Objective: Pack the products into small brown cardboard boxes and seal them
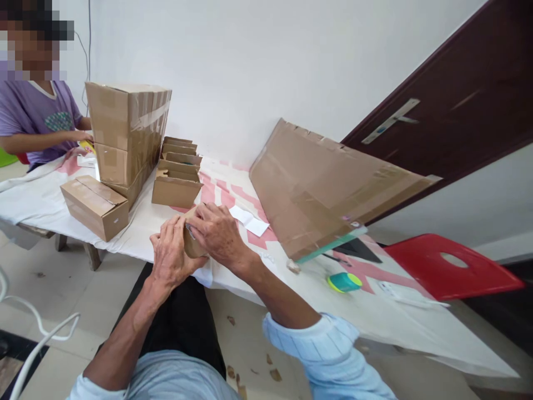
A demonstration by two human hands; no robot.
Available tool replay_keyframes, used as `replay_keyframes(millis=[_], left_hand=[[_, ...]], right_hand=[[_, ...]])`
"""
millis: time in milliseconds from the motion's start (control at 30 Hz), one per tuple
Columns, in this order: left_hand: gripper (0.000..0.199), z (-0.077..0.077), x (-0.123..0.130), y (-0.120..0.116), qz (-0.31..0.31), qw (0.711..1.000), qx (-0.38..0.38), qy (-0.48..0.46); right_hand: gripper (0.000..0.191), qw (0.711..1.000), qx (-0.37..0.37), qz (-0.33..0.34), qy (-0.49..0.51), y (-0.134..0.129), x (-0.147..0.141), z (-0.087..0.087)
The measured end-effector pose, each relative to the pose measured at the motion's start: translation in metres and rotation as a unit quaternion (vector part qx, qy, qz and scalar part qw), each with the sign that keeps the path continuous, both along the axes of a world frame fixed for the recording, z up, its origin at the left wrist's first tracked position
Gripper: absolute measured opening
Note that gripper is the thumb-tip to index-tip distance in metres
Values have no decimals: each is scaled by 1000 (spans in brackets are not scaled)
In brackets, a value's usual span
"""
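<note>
A small brown cardboard box (192, 244) is held between my two hands at the table's front edge. My left hand (171, 253) wraps round its left side, with the thumb along the bottom. Over its top and right side bends my right hand (219, 233), fingers curled onto the box. Something small and greyish shows at my right fingertips, too little visible to name. Just beyond my right hand a folded white paper (250, 221) lies on the cloth. Several open cardboard boxes (177, 190) stand in a row behind my hands.
Tall stacked cartons (119, 133) and a closed carton (97, 208) stand left. A person (37, 111) sits beyond them. A large cardboard sheet (325, 183) leans right, near a teal tape roll (345, 282) and a red chair (449, 266). White cloth covers the table (400, 328).
</note>
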State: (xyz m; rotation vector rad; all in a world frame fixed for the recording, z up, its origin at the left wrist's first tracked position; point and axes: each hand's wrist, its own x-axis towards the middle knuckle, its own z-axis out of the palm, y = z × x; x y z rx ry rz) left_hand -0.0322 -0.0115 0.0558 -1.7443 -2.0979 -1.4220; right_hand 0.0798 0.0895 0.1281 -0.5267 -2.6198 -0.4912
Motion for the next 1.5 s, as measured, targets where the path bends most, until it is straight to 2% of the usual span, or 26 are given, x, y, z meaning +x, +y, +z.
replay_keyframes(millis=[100, 267, 733, 1033, 1500], left_hand=[[105, 1, 0, 0, -7, 1000, -5, -5], [108, 3, 0, -1, -12, 1000, -8, -11], [109, 2, 0, -1, -13, 1000, -6, 8], [109, 4, 0, -1, -7, 1000, -9, 15], [108, 5, 3, -1, -7, 1000, -10, 13]], right_hand=[[14, 998, 13, 36, -42, 4, 1, 6], [15, 996, 26, 50, -72, 7, 3, 12], [16, 994, 4, 97, -59, 15, 6, 8], [14, 993, 5, 73, -96, 12, 0, 15], [20, 989, -31, 96, -107, 15, -3, 19]])
